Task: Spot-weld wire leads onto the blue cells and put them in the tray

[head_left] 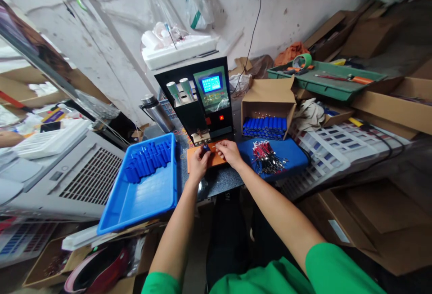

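Blue cylinder was held at black machine's foot, both hands over orange board

Left hand [199, 163] had thumb and fingers closed on a small dark-blue cylinder [206, 148], over the far part of a flat orange board [194, 163] — just in front of the black boxy machine [184, 116] with a lit blue screen [211, 83]. Right hand [230, 152] was just beside it, fingertips bunched near the cylinder; could not tell whether they pinched anything, too small. The board lay on the dark speckled bench [219, 189], near its front edge.

At the bench's left edge: blue plastic tray [140, 199], blue cylinders [146, 161] grouped toward its far edge. Steel flask [158, 113] stood at the bench's back left. Right side — red and black wires [268, 157] in a heap near the left end of a flat blue pad [297, 154]; behind the pad, an open brown cardboard box [268, 105] held stacked blue cylinders.
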`<state>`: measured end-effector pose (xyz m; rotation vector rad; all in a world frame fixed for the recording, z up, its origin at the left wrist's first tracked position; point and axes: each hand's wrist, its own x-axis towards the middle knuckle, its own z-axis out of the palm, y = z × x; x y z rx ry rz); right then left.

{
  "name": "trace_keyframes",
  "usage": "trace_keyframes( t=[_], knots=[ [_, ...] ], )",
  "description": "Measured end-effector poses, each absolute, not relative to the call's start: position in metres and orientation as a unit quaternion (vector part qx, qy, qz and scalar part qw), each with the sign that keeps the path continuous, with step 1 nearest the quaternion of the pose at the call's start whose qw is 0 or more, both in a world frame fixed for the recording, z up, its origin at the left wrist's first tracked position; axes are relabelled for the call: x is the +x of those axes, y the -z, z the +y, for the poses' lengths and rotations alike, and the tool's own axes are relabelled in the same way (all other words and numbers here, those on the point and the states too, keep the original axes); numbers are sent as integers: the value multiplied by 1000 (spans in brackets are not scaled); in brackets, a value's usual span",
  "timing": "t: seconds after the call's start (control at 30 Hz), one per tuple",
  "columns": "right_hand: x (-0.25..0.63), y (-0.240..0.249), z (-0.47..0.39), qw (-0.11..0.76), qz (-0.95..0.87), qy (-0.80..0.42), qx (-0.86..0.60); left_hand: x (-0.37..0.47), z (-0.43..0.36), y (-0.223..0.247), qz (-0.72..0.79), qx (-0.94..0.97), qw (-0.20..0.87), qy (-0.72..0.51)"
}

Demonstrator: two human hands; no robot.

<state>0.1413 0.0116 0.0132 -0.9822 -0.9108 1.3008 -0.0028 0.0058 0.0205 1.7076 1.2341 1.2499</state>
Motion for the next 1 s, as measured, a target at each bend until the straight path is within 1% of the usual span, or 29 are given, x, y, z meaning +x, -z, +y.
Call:
trace_keyframes(
  t=[0.2, 0.33, 0.43, 0.63, 1.0],
  knots=[
    [131, -16, 16, 585, -432, -513, -455, -7, 10, -7, 474, 661, 330, -479],
    [126, -21, 19, 588, -436, -512, -450, -10, 14, 4, 479, 661, 316, -484],
    [123, -22, 22, 574, -446, -508, -463, -11, 16, 8, 477, 669, 300, -485],
    [120, -20, 28, 542, -484, -483, -489, -12, 17, 7, 477, 670, 293, -488],
    [117, -25, 27, 547, -476, -487, -487, -11, 17, 4, 473, 659, 309, -497]
  ],
)
